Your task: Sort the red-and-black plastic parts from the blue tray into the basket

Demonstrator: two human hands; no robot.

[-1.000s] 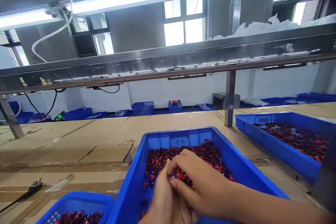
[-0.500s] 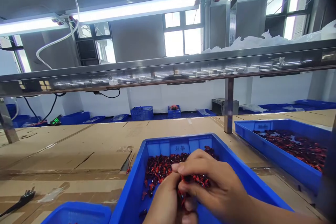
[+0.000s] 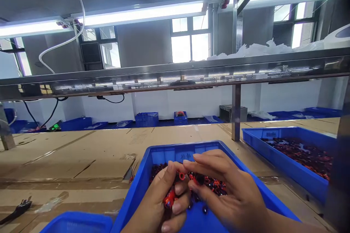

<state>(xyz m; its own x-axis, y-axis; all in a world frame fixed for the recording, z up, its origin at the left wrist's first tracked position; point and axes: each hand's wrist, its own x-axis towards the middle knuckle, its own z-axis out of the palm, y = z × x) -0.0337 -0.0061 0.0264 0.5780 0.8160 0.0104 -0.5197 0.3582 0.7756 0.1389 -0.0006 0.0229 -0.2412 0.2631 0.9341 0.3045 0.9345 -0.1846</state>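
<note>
My left hand (image 3: pixel 164 198) is closed around small shiny red parts (image 3: pixel 169 198), with a small red ring (image 3: pixel 181 176) at its fingertips. Close beside it, my right hand (image 3: pixel 229 189) pinches a small red-and-black part (image 3: pixel 199 178) between thumb and fingers. The fingertips of both hands almost meet. Below them is a blue plastic bin (image 3: pixel 141 167) holding many loose dark and red pieces (image 3: pixel 216 185), partly hidden by my hands. Exactly what kind the pieces are is too small to tell.
Another blue bin (image 3: pixel 253 145) of red and dark pieces stands at the right. A smaller blue bin (image 3: pixel 79 218) is at the lower left, near a black plug (image 3: pixel 22 207). Cardboard (image 3: pixel 106 153) covers the table. A metal post (image 3: pixel 236 113) and shelf edge (image 3: pixel 153 76) stand ahead.
My hands have opened out from their overlapping position. The left hand has shifted left and turned, showing the red parts in its fingers. The right hand's pinched part now shows.
</note>
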